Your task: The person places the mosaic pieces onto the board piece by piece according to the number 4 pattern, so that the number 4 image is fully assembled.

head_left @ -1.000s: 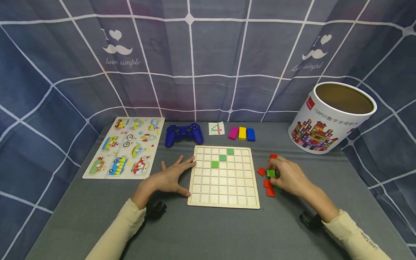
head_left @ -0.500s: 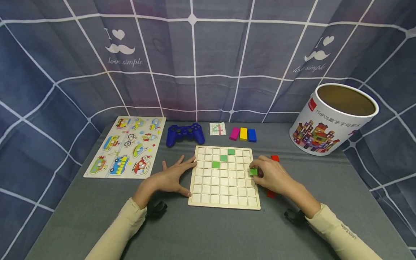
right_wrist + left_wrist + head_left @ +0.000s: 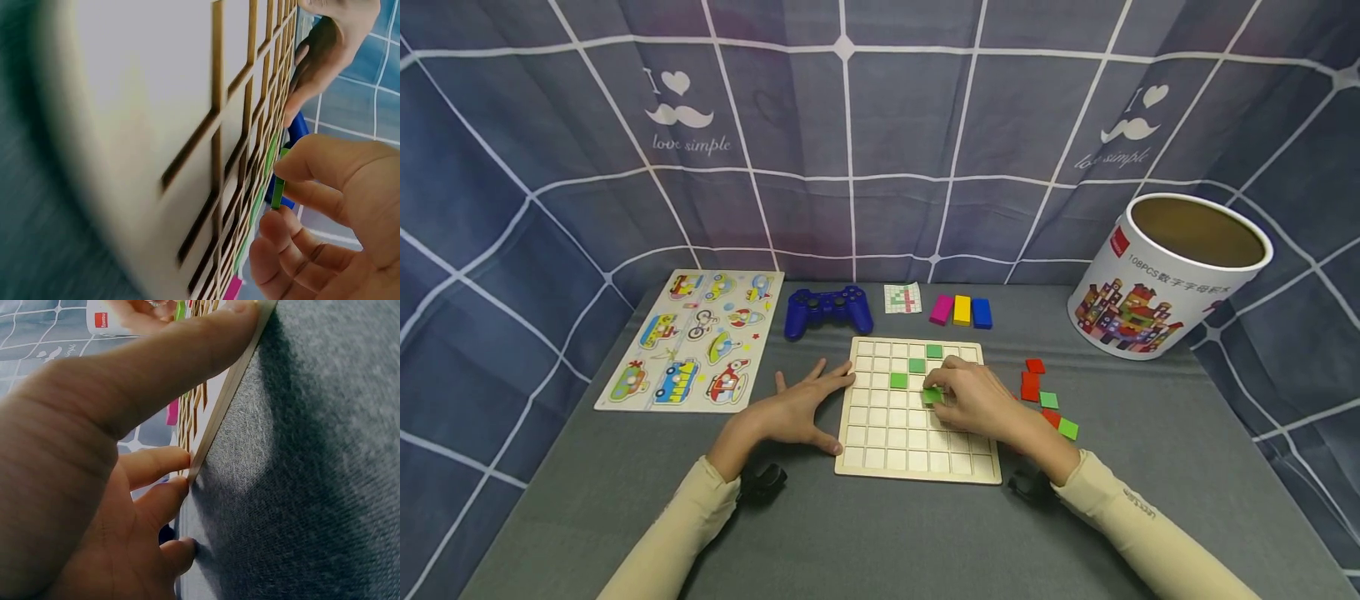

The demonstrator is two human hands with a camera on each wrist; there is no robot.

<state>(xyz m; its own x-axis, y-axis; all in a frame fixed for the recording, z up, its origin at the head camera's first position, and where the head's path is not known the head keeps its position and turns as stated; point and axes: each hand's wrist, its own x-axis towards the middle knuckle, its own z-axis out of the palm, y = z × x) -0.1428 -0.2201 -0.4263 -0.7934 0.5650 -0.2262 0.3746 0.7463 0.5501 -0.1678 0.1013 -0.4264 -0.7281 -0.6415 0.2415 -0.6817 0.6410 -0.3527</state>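
Observation:
A pale wooden grid board (image 3: pixel 917 458) lies on the grey table, with three green square tiles (image 3: pixel 898 381) set in a diagonal in its upper cells. My right hand (image 3: pixel 977 402) pinches another green tile (image 3: pixel 279 192) between thumb and fingers, close over the middle of the board. Along the board's left edge my left hand (image 3: pixel 793 410) rests with fingers spread. Its thumb (image 3: pixel 181 353) and fingertips touch that edge in the left wrist view. Right of the board lie several loose red tiles (image 3: pixel 1030 386) and two green tiles (image 3: pixel 1068 428), partly hidden by the right hand and forearm.
Behind the board are a small patterned grid card (image 3: pixel 902 298), a blue game controller (image 3: pixel 828 312), and magenta, yellow and blue blocks (image 3: pixel 961 310). A picture puzzle board (image 3: pixel 696 342) lies at left. A large white tub (image 3: pixel 1157 287) stands at the back right.
My right hand has picked up a green tile from the loose pile and carried it left over the board. The left hand has stayed at the board's edge.

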